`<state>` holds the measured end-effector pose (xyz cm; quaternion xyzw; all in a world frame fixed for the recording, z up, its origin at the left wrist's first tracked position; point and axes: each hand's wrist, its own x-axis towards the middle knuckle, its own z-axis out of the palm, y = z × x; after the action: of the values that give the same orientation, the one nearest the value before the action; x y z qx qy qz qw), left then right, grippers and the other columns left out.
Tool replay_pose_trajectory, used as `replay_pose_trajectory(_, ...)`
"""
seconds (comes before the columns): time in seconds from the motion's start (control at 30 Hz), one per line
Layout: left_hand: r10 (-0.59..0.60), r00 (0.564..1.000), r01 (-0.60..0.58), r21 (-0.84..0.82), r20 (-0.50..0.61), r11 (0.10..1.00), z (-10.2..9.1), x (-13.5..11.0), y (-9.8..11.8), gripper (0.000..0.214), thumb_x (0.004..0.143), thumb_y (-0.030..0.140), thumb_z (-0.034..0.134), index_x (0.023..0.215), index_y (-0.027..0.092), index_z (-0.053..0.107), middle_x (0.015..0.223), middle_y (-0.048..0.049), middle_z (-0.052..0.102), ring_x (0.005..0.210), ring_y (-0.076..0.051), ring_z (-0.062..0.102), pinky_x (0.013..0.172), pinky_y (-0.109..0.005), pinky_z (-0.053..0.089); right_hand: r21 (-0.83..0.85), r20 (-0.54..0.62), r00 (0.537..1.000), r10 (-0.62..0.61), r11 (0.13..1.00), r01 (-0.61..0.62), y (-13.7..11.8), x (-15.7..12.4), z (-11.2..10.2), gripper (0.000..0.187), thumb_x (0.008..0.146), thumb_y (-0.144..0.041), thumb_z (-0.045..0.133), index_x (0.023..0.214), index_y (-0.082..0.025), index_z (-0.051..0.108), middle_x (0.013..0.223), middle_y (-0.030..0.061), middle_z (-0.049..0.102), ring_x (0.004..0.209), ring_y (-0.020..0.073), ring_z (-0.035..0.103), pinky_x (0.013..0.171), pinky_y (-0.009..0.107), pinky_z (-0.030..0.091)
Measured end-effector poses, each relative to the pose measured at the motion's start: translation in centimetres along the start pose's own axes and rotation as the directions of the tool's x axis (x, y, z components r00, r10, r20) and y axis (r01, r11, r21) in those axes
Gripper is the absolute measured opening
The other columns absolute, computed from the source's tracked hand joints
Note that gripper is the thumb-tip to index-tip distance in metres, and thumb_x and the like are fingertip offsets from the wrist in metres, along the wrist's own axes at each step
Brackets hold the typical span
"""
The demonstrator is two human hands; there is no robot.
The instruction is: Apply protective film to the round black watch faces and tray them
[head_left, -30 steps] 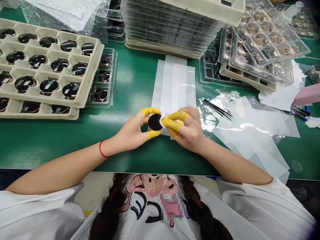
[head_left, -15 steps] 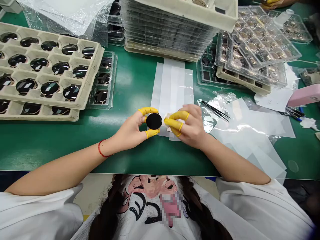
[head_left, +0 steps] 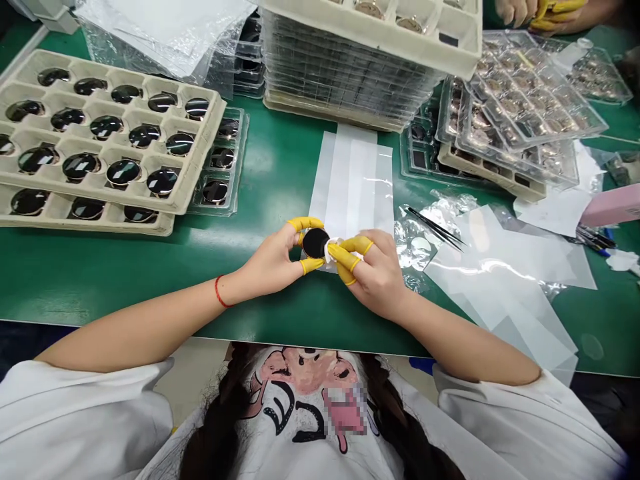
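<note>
My left hand (head_left: 270, 263) pinches a round black glossy disc (head_left: 315, 243), likely a watch face, between a thumb and fingertip in yellow finger cots. My right hand (head_left: 374, 272), also wearing yellow cots, holds a white wipe (head_left: 333, 250) pressed against the disc's right edge. The wipe and fingers hide part of the disc. Under both hands lies the lower end of several overlapping white film strips (head_left: 350, 180) on the green mat (head_left: 125, 267).
A beige tray (head_left: 203, 157) of black discs stands at left. Stacked clear trays (head_left: 350, 73) rise top centre, with clear trays of metallic parts (head_left: 535, 100) at right. Black tweezers (head_left: 435, 228) lie on foil. A co-worker's hand (head_left: 515, 10) shows at top right.
The wipe has moved left from just beside the disc to against its right edge. Both hands have drawn closer together, and the whole view has shifted slightly.
</note>
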<state>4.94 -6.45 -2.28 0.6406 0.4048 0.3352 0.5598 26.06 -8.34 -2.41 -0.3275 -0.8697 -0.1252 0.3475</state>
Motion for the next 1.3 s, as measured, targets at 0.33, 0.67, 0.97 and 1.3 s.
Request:
replay_pose_trajectory(0.33, 0.129, 0.989, -0.124, 0.059, -0.078, 0.990, 0.1, 0.2, -0.3, 0.049, 0.081, 0.024, 0.073, 0.124, 0.018, 0.050, 0.123, -0.0091, 0.064, 0.098, -0.016, 0.066, 0.089, -0.032, 0.054, -0.250, -0.032, 0.939, 0.343, 0.907, -0.340, 5.5, -0.4, -4.1, 0.019, 0.090, -0.031, 0.057, 0.093, -0.018, 0.070, 0.084, 0.0092, 0.063, 0.084, 0.0222, 0.056, 0.074, 0.039, 0.042)
replay_pose_trajectory(0.67, 0.091, 0.985, -0.098, 0.041, 0.144, 0.994, 1.0, 0.4, -2.7, 0.052, 0.082, 0.025, 0.071, 0.129, 0.019, 0.049, 0.112, -0.0086, 0.065, 0.092, -0.020, 0.066, 0.079, -0.033, 0.052, -0.337, 0.106, 0.872, 0.478, 0.842, -0.421, 9.7, -3.4, -2.9, 0.035, 0.087, -0.047, 0.056, 0.087, -0.017, 0.074, 0.086, 0.0195, 0.068, 0.075, 0.0288, 0.053, 0.064, 0.043, 0.036)
replay_pose_trajectory(0.97, 0.109, 0.978, -0.113, 0.016, 0.177, 0.993, 1.3, 0.2, -3.4, 0.055, 0.082, 0.026, 0.073, 0.130, 0.018, 0.048, 0.098, -0.0049, 0.067, 0.089, -0.020, 0.067, 0.080, -0.033, 0.053, -0.180, 0.343, 0.639, 0.689, 0.716, -0.675, 6.1, 1.6, -0.3, 0.044, 0.089, -0.048, 0.048, 0.108, -0.016, 0.071, 0.112, 0.0183, 0.069, 0.110, 0.0358, 0.057, 0.097, 0.059, 0.044)
replay_pose_trajectory(1.3, 0.151, 0.983, -0.148, -0.041, 0.101, 0.988, -2.5, -1.3, -3.4, 0.055, 0.081, 0.020, 0.072, 0.129, 0.018, 0.046, 0.095, -0.0031, 0.066, 0.087, -0.018, 0.066, 0.082, -0.033, 0.055, 0.473, 0.785, 0.598, -0.162, -0.466, -0.747, -11.7, 10.7, -7.9, 0.061, 0.075, -0.069, 0.070, 0.121, -0.030, 0.064, 0.093, 0.0064, 0.071, 0.093, 0.0236, 0.075, 0.082, 0.037, 0.058)
